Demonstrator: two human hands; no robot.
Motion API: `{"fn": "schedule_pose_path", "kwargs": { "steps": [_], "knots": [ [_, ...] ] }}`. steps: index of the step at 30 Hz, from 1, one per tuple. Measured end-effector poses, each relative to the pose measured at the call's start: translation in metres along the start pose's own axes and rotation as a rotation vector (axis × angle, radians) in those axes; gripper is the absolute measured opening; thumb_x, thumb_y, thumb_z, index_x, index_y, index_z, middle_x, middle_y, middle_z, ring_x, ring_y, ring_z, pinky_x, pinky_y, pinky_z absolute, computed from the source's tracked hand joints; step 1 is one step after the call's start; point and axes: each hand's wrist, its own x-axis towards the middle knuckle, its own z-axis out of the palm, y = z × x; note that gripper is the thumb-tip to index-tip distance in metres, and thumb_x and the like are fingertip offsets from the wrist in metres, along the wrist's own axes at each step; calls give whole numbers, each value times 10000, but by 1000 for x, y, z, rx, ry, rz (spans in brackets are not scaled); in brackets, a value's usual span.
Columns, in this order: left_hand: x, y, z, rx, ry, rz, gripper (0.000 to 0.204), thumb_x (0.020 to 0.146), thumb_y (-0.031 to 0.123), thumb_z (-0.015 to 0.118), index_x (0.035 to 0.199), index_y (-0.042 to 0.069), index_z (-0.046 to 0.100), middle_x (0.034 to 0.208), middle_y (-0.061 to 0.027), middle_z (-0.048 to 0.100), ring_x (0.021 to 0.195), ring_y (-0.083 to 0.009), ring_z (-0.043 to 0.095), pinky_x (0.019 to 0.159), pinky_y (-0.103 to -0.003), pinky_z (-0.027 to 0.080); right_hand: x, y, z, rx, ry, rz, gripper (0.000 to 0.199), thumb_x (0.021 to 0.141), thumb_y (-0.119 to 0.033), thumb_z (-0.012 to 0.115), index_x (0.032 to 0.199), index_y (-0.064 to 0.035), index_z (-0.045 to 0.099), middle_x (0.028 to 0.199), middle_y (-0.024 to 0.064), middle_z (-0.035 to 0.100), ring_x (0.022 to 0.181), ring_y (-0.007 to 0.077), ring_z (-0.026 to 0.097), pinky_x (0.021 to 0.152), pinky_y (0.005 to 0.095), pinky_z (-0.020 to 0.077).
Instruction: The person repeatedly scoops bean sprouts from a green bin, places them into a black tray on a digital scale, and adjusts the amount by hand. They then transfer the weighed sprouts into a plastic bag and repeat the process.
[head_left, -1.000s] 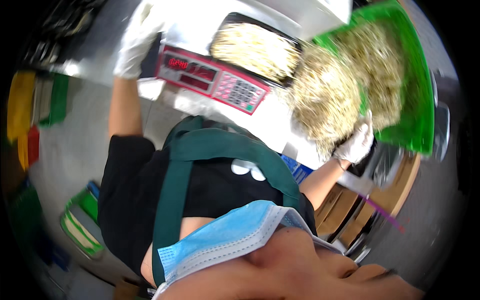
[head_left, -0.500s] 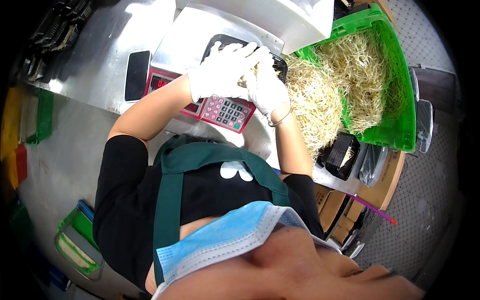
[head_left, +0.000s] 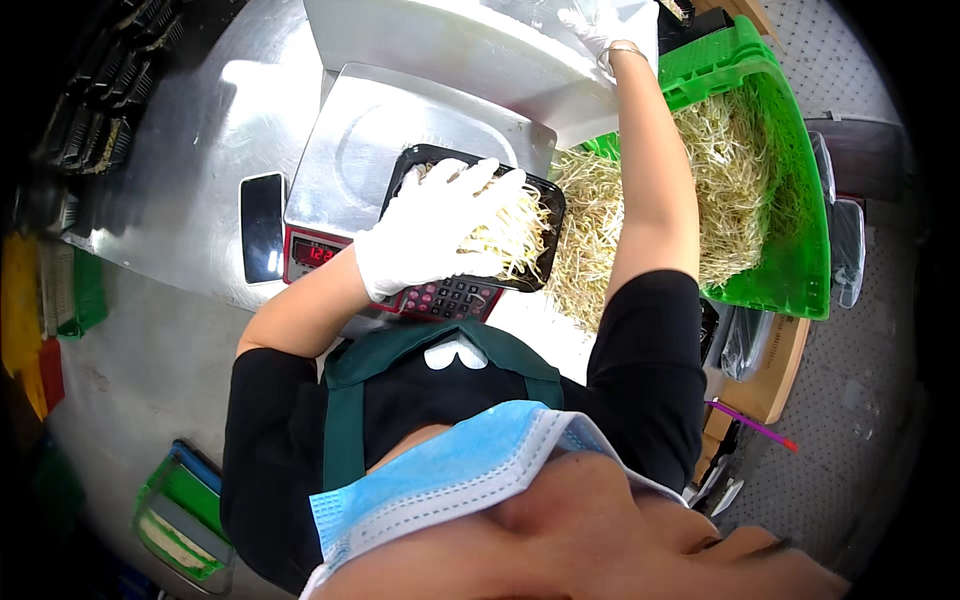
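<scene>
In the head view the left hand, in a white glove, lies spread flat with fingers open on a heap of pale bean sprouts that fills a black rectangular tray; it presses on them rather than gripping. The tray sits on the steel pan of a weighing scale, whose red front panel with a lit display and keypad shows just below the wrist. The right hand, also gloved, reaches up to the top edge of the picture beside a clear bag; whether it grips anything I cannot tell. Under that forearm a green plastic crate holds a loose mass of sprouts. A dark phone lies on the steel bench, left of the scale. A cardboard box stands below the crate.
</scene>
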Motion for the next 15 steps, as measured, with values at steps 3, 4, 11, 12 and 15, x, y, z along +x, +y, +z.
{"fn": "schedule_pose_path", "kwargs": {
  "steps": [3, 4, 11, 12, 15],
  "knots": [
    [0, 0, 0, 35, 13, -2, 807, 765, 555, 577, 1399, 104, 360, 1334, -203, 422, 1153, -370, 418, 937, -513, 314, 10, -10, 19, 46, -82, -13, 340, 888, -331, 540, 1091, -70, 619, 896, 154, 652, 831, 217, 638, 773, 307, 496],
    [0, 1, -3, 16, 10, -27, 811, 733, 544, 616, 1401, 151, 377, 1345, -189, 433, 1135, -391, 434, 972, -503, 327, 10, -11, 19, 96, -56, -21, 334, 889, -315, 540, 1106, -71, 613, 918, 153, 648, 849, 216, 632, 785, 307, 491],
    [-4, 14, -22, 141, 152, 64, 964, 654, 562, 674, 1444, 164, 293, 1386, -163, 410, 1170, -355, 457, 1021, -490, 228, -51, 3, -81, 1121, 204, -42, 342, 897, -202, 536, 1214, -75, 566, 1072, 146, 627, 971, 213, 593, 871, 307, 453],
    [-13, 15, -26, 211, 154, 38, 1000, 626, 575, 688, 1447, 168, 287, 1430, -137, 363, 1250, -358, 391, 1054, -468, 211, -71, 8, -104, 1229, 251, -42, 350, 898, -185, 536, 1229, -76, 559, 1094, 145, 624, 989, 213, 588, 883, 307, 447],
    [-44, -6, -37, -84, 237, -83, 1007, 645, 426, 760, 1446, 99, 244, 1381, -184, 368, 1247, -309, 391, 1047, -405, 261, -150, 33, -149, 1103, 479, -62, 300, 836, -254, 663, 1023, -22, 632, 868, 109, 687, 747, 195, 667, 690, 298, 543]
  ]
}}
